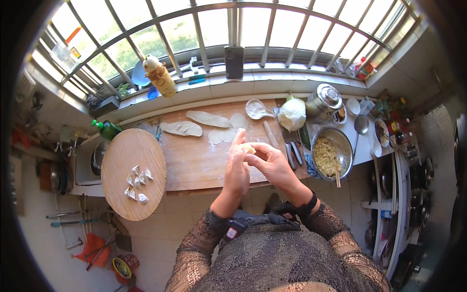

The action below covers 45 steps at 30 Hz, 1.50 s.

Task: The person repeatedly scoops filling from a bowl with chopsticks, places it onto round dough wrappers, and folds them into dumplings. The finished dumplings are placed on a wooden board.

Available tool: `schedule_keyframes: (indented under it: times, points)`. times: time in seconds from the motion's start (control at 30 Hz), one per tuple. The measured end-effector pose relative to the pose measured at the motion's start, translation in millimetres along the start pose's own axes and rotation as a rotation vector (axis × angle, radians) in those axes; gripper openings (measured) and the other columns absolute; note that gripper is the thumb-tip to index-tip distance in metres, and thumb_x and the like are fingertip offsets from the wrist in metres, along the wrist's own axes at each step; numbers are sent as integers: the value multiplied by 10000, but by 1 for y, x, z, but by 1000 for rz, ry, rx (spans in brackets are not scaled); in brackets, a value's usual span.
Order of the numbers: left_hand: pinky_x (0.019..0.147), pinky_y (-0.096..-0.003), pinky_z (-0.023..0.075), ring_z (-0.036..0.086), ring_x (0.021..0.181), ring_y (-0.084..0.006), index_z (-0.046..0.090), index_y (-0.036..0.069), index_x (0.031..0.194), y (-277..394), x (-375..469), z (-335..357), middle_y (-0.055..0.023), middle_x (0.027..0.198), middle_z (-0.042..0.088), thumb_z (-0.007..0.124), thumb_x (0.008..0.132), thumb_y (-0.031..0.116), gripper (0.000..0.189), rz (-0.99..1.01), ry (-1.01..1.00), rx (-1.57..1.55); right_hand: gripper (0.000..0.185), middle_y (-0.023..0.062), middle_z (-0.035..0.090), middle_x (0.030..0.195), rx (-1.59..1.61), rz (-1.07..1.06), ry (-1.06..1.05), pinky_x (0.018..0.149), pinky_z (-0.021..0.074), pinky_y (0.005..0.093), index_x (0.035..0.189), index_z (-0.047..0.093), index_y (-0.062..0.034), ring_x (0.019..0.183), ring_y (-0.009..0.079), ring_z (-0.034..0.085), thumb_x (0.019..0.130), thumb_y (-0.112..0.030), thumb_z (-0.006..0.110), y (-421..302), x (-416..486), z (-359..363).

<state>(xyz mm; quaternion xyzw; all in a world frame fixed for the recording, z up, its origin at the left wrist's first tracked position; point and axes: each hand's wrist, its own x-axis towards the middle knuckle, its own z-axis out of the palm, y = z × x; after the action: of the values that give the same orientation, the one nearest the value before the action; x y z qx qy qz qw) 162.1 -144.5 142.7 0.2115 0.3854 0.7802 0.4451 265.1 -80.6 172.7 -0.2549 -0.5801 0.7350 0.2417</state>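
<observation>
Between my two hands, above the floured wooden board (193, 160), is a small dumpling (249, 148), partly hidden by fingers. My left hand (236, 168) supports it against the fingers, which point away from me. Thumb and fingers of my right hand (270, 162) pinch its edge. Beyond my hands lie thin round dough wrappers (220, 135), partly overlapping, and two long flattened dough pieces (181, 129). Several folded dumplings (137, 182) sit on a round wooden board (122, 160) to the left. On the right a steel bowl (344, 160) holds chopped filling (325, 155) with chopsticks (337, 175) in it.
A rolling pin (270, 134) lies near the board's right side, by a scoop of flour (256, 108). A cabbage (292, 114) and a lidded steel pot (324, 100) stand behind. A green bottle (106, 129) is beside the sink (83, 166). A phone (234, 62) leans at the window.
</observation>
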Motion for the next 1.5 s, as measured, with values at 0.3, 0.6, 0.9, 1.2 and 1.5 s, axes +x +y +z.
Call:
schedule_keyframes:
  times: [0.3, 0.6, 0.9, 1.2, 1.5]
  points:
    - [1115, -363, 312, 382, 1306, -223, 201, -5, 1439, 17, -18, -4, -153, 1459, 305, 423, 948, 32, 541, -223, -13, -457, 225, 81, 608, 958, -379, -307, 243, 670, 491, 255, 1048, 669, 11, 757, 135, 592, 833, -54, 675, -9, -3, 14]
    - [1106, -348, 331, 396, 1302, -216, 251, 17, 1430, 23, -17, -4, -158, 1451, 329, 433, 927, -40, 538, -172, -77, -350, 139, 117, 625, 826, -637, -642, 384, 647, 489, 317, 904, 680, 5, 738, 252, 612, 771, -36, 687, -9, 8, 21]
    - [1063, -320, 345, 404, 1276, -187, 223, -14, 1438, 32, -11, -11, -168, 1425, 353, 472, 941, -27, 556, -180, -148, -153, 102, 49, 608, 788, -806, -598, 208, 730, 455, 324, 836, 703, -47, 808, 224, 557, 755, -108, 706, -23, 14, 18]
    - [1020, -307, 368, 503, 1169, -178, 121, -30, 1447, 48, 2, -27, -157, 1260, 535, 514, 939, 13, 643, -150, -324, 188, 122, 8, 623, 984, -1000, -598, 264, 879, 393, 379, 855, 733, -119, 1029, 232, 512, 745, -166, 713, -24, 16, 16]
    - [975, -301, 411, 534, 1136, -179, 127, -32, 1445, 54, 4, -33, -139, 1183, 581, 550, 926, 35, 673, -261, -358, 104, 101, 0, 627, 978, -930, -649, 148, 937, 367, 380, 833, 737, -158, 1096, 251, 491, 734, -179, 731, -19, 20, 14]
